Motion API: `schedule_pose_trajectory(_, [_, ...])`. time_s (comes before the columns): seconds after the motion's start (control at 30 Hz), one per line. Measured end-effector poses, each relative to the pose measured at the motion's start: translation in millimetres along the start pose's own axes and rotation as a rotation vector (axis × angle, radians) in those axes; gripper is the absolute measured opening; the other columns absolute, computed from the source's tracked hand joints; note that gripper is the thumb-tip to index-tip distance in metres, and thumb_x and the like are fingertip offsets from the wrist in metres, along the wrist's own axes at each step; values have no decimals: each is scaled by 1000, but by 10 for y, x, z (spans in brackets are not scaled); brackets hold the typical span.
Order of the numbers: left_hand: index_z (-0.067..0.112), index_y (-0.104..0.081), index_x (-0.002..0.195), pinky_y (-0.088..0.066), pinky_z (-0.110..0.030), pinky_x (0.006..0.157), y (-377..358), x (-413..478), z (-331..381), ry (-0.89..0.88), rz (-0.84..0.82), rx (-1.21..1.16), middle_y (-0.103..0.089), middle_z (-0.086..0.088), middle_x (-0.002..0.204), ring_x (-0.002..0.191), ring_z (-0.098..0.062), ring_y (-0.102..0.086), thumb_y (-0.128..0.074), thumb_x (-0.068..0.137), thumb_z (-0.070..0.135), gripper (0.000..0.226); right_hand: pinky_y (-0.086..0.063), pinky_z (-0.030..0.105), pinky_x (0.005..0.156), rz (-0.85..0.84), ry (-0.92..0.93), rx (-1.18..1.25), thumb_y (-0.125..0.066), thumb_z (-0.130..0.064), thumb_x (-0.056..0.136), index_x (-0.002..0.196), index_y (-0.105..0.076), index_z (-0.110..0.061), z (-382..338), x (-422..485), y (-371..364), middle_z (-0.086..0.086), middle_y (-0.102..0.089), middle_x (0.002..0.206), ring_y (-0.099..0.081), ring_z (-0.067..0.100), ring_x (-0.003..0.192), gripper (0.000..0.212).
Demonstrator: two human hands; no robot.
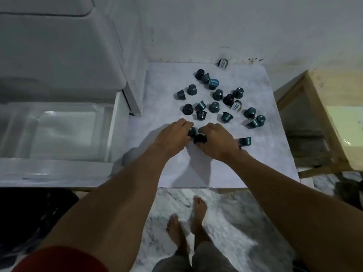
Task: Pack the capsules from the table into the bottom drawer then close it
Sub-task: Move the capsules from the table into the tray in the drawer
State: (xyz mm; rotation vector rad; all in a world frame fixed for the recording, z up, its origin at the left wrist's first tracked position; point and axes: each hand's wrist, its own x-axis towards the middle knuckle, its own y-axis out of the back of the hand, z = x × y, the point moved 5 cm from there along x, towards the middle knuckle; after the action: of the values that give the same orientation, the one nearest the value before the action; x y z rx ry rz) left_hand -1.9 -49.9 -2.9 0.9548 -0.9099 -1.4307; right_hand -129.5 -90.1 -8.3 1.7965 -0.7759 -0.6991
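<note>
Where the white drawer unit stands at the left, its bottom drawer is seen pulled out, with a clear inner tray showing. Just to the right of it the pale marbled table is set against the wall, and a wooden stand is seen past the table's right edge. Both bare arms are stretched over the near half of the table. The left hand is curled over a dark capsule, which is gripped at the fingertips. The right hand is curled likewise round a second dark capsule, and the two are nearly touching. A third capsule is laid on its side just beside the right wrist. The remaining capsules are scattered over the far half of the table, some upright and some tipped, and a lone capsule is lodged against the wall.
</note>
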Motion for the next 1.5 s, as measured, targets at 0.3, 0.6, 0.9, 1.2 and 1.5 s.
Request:
schedule_pose_trajectory(0.3, [7, -57, 103, -44, -37, 78, -127, 217, -92, -24, -41, -38, -60, -10, 102, 92, -29, -57, -53, 87, 8, 17, -45, 42, 66, 5, 23, 84, -60, -31, 85, 85, -63, -9, 81, 132, -24, 11, -65, 86, -52, 33, 81, 22])
schedule_pose_trajectory(0.6, [9, -57, 108, -40, -31, 76, 93, 110, -130, 99, 7, -95, -61, -8, 105, 92, -27, -58, -58, 88, 19, 22, -50, 41, 73, 27, -16, 141, -63, -22, 81, 91, -67, -4, -9, 186, 241, 14, -68, 91, -60, 34, 85, 21])
schedule_pose_trajectory(0.9, [20, -61, 120, -36, -25, 75, 864, -22, 39, 48, 147, -97, -53, -6, 97, 95, -21, -54, -53, 90, 17, 32, -45, 32, 81, 190, -90, 166, -60, -15, 81, 120, -61, -15, -150, 69, 997, 13, -63, 113, -59, 31, 102, 39])
schedule_pose_trajectory(1.2, [21, -64, 102, -36, -19, 75, 1462, -124, 327, 182, 448, -260, -59, 0, 99, 87, -14, -53, -73, 76, 22, 28, -43, 29, 70, 349, -116, 330, -69, -19, 79, 102, -54, -17, -189, -33, 1647, 10, -58, 102, -54, 23, 85, 28])
schedule_pose_trajectory(1.5, [23, -62, 111, -37, -24, 75, 1625, -283, 715, 260, 598, -295, -57, -5, 94, 89, -20, -56, -69, 78, 28, 34, -33, 21, 64, 387, 41, 375, -64, -22, 83, 106, -59, -19, -117, -195, 2002, 10, -57, 94, -48, 19, 85, 23])
